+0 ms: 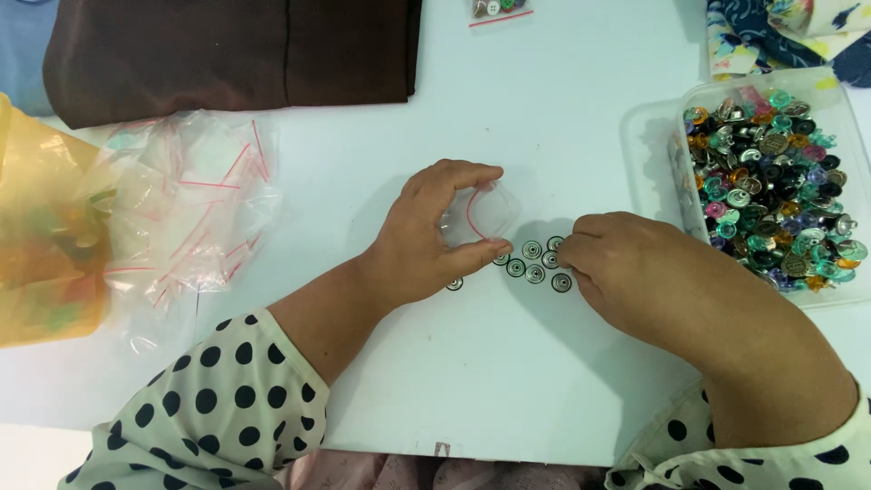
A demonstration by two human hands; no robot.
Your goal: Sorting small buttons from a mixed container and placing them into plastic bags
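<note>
Closest to the person, two sleeves of white cloth with black polka dots come in at the bottom edge, one at seven o'clock, one at five. On the white tabletop (508, 381) just past the wrists, near the centre, lies a small cluster of round silver metal buttons with dark rings (533, 263).

The right hand (635, 272) lies palm down at about three o'clock from that cluster, fingertips bunched over the buttons at the cluster's right edge — whether they actually pinch one I cannot tell, since the fingers hide it. The left hand (426, 240) sits just at nine o'clock from the cluster, curled into a C: thumb below, fingers arched above, holding open a small clear plastic zip bag with a red seal line (481, 213) whose mouth faces the buttons.

Farther out, at nine o'clock, a loose heap of empty clear zip bags with red seal lines (190, 200) lies beside a translucent yellow plastic bag (41, 236) at the left edge. At two to three o'clock stands a clear plastic tub (655, 145) full of mixed buttons — silver, teal, pink, amber, black.

At the far edge: a folded dark brown cloth (227, 50) at eleven o'clock, a tiny filled bag of buttons (497, 9) at twelve, and a floral printed cloth (789, 32) at one.
</note>
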